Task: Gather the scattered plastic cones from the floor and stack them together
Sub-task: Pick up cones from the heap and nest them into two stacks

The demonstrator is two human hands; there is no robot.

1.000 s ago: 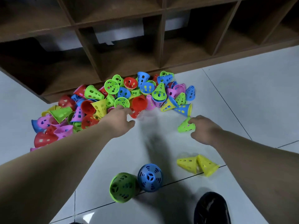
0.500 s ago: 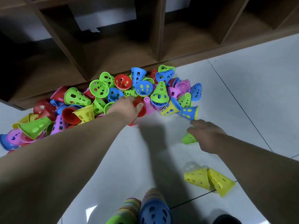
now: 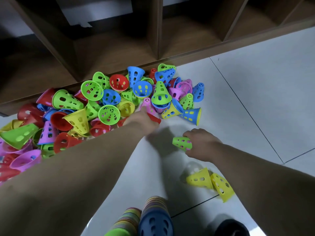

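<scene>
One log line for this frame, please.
left hand: grips red cone | right hand: grips green cone | blue-topped stack: bottom edge

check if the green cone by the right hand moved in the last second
yes, the right hand pulled the green cone away from the pile, toward the yellow cones

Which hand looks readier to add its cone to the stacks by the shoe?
Probably the right hand: it grips a green cone clear of the pile, nearer the stacks. The left hand is at the pile's edge, gripping a red cone.
</scene>
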